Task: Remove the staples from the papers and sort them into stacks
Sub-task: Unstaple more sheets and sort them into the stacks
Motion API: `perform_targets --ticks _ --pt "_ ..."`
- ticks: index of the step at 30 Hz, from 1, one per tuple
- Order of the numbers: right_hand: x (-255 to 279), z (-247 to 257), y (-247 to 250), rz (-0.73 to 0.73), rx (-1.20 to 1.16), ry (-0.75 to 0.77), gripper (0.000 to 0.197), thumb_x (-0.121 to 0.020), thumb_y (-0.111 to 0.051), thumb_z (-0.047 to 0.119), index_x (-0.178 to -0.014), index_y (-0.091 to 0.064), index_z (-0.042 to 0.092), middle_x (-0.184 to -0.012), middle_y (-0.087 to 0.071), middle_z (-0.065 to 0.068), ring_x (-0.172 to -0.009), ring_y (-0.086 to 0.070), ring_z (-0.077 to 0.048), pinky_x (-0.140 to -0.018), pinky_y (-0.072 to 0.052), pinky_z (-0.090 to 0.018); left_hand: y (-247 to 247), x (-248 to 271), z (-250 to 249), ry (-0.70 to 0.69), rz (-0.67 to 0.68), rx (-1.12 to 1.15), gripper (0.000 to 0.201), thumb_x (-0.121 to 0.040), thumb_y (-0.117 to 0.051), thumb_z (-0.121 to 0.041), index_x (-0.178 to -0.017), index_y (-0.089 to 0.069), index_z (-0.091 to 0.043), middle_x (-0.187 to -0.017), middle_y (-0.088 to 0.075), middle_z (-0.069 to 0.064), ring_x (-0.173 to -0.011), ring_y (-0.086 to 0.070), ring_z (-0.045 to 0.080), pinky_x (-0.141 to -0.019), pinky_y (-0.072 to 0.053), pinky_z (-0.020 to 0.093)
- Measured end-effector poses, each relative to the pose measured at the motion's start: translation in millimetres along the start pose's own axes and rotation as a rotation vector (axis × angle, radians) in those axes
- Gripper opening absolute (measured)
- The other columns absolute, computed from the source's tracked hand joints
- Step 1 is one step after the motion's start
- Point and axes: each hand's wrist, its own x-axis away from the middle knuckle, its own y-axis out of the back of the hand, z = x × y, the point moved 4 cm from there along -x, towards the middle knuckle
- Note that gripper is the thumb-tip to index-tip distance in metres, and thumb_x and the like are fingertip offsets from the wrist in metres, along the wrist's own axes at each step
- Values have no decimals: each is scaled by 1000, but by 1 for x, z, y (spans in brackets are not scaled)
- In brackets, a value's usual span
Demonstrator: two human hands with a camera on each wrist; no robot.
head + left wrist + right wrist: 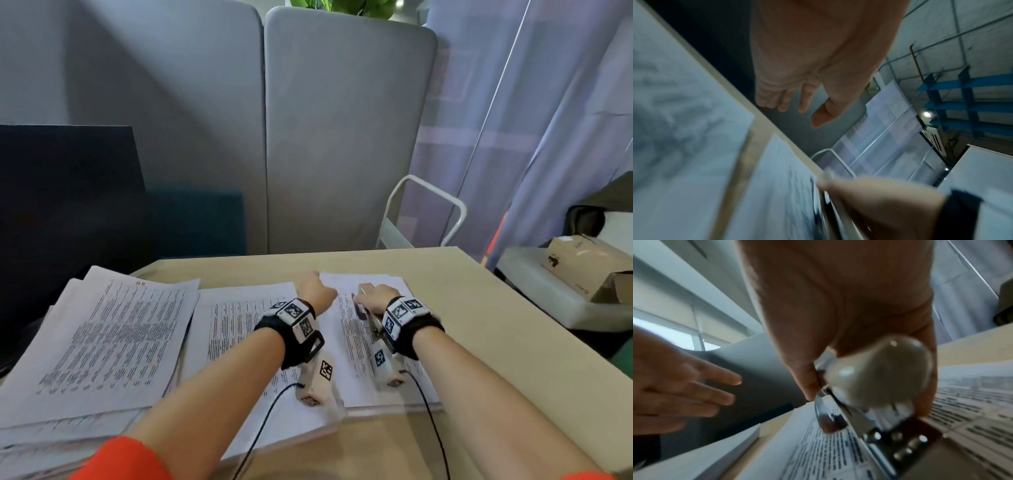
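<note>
Head view: my right hand (375,298) holds the stapler (875,386) over the right stack (383,373) on the counter (479,318); my left hand (315,291) hovers, fingers relaxed. I'd pin the page flat, then slide the blade squarely under the staple.

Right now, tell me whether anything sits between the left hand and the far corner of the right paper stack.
Nothing visible does. The left hand hovers open just past the right stack's far left corner, with only bare table beneath. The right hand holds the staple remover on that stack, beside the path, not across it.
</note>
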Motion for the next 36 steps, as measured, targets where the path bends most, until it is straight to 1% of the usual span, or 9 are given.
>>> perform_targets --ticks 3,6,9,14,18,24,31,33,36 --pt "-5 0 -7 13 81 -39 47 -96 -47 42 -127 -58 9 -135 -57 -14 -122 -53 -32 -97 -42 -31 51 1 12 52 23 -391 33 -92 -49 -7 -125 -51 0 -118 -54 16 -108 -52 28 -90 -43 34" --pt "-1 23 7 -122 63 24 46 -95 -50 43 -121 -60 5 -131 -59 -16 -124 -50 -33 -99 -39 -33 99 3 36 138 73 -823 44 -93 -55 -13 -134 -47 0 -133 -53 16 -122 -52 31 -95 -44 35" --pt "6 64 9 -106 -239 175 33 -97 -53 34 -111 -62 5 -116 -61 -14 -111 -55 -30 -83 -41 -28 128 0 68 221 156 -1032 65 -83 -72 -23 -140 -45 -8 -137 -53 10 -123 -53 27 -100 -46 35" --pt "4 111 -35 258 -573 132 55 -100 -53 32 -144 -38 3 -152 -38 -13 -138 -39 -29 -113 -34 -38 136 -1 91 229 201 -1095 80 -77 -80 -33 -143 -38 -15 -140 -50 9 -126 -49 28 -102 -44 38" --pt "3 122 -53 241 -429 132 53 -98 -55 30 -141 -43 0 -147 -45 -15 -132 -45 -31 -99 -40 -33 136 -4 95 210 191 -1100 82 -73 -82 -35 -141 -38 -18 -136 -52 10 -121 -52 30 -99 -45 43" --pt "-8 131 -70 173 -416 182 47 -91 -63 19 -132 -49 1 -130 -59 -15 -122 -56 -31 -102 -47 -43 136 -8 98 216 211 -1096 79 -73 -83 -31 -139 -40 -17 -135 -47 12 -117 -52 31 -93 -45 41" --pt "-6 130 -77 120 -275 212 75 -100 -43 23 -154 4 4 -158 -21 -21 -134 -43 -32 -106 -39 -36 135 -12 103 214 207 -1115 75 -77 -80 -31 -139 -39 -17 -135 -46 12 -116 -53 30 -89 -45 39" --pt "-2 133 -78 166 -248 246 73 -101 -41 21 -155 5 4 -153 -32 -21 -130 -47 -29 -99 -41 -32 134 -12 104 207 209 -1119 75 -77 -80 -31 -138 -40 -16 -134 -47 12 -115 -54 30 -89 -46 39" --pt "2 132 -78 151 -227 263 73 -97 -51 25 -154 -11 5 -155 -30 -18 -135 -42 -30 -108 -38 -35 133 -10 104 199 212 -1123 72 -78 -79 -32 -137 -42 -16 -134 -48 13 -114 -55 30 -91 -46 39"
